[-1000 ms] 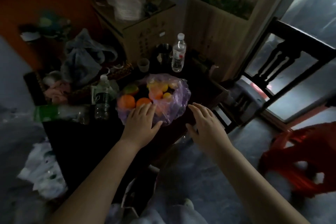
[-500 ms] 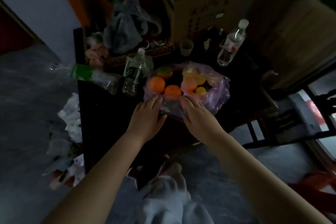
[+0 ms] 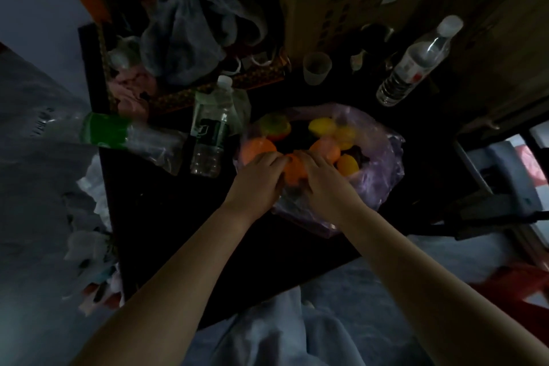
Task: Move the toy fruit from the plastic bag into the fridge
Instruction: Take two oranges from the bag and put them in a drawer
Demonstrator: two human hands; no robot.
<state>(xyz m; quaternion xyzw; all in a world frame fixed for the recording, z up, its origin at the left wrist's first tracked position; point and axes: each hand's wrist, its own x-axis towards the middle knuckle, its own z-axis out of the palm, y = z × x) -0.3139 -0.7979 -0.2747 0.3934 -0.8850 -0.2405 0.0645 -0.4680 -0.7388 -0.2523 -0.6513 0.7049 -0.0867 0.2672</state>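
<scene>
Both hands now close on one toy orange (image 3: 292,172) at the near rim of the plastic bag (image 3: 383,187), frame centre; half a second ago they only touched its edge. Left hand (image 3: 257,184) and right hand (image 3: 322,187) have fingers curved round it. Likely the first pick — fridge not in view.

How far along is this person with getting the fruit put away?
Barely started. Nothing looks moved: the toy fruit lies in the plastic bag. In hand: left hand and right hand cup one orange fruit. Left: all of it; no fridge is in view.
</scene>
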